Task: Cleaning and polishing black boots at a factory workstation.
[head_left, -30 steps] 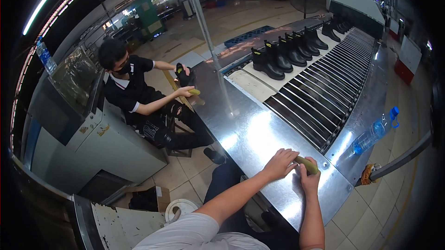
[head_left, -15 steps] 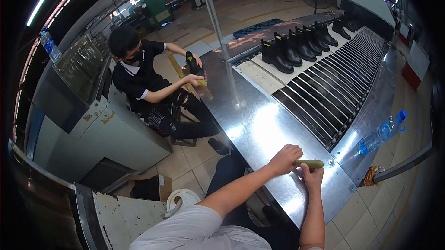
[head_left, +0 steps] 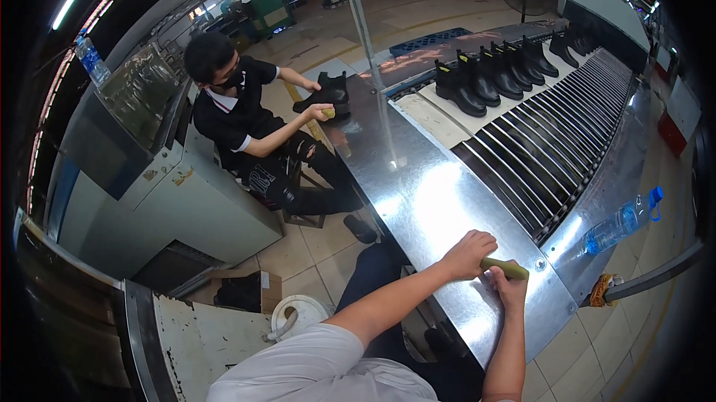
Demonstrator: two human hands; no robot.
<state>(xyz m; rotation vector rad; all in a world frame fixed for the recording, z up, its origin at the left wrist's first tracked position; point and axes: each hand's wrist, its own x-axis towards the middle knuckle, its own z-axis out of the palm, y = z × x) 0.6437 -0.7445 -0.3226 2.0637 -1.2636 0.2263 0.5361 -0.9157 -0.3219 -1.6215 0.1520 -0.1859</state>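
Observation:
An olive-green bar with a rounded end (head_left: pixel 507 268) lies across my two hands, just above the shiny metal tabletop. My left hand (head_left: pixel 470 254) is closed round its left end, with the fingers curled over it. From below, my right hand (head_left: pixel 509 290) grips it near the right end, the thumb pressed against its near side. Part of the bar is hidden in my fingers, and its exact kind does not show. At the far left of the metal table (head_left: pixel 418 215), a seated co-worker holds a black boot (head_left: pixel 333 92) and a small yellow-green piece (head_left: pixel 329 112).
Several black ankle boots (head_left: pixel 466 92) stand on a pale strip beside the metal roller conveyor (head_left: pixel 548 148). A clear bottle with a blue cap (head_left: pixel 615 230) lies at the right edge. Below on the left are a white bucket (head_left: pixel 302 309) and an open carton (head_left: pixel 270 294).
The bar's right end has tipped downward, toward me, still held in both hands. The co-worker's boot has turned from toe-down to sideways. The whole view has shifted slightly.

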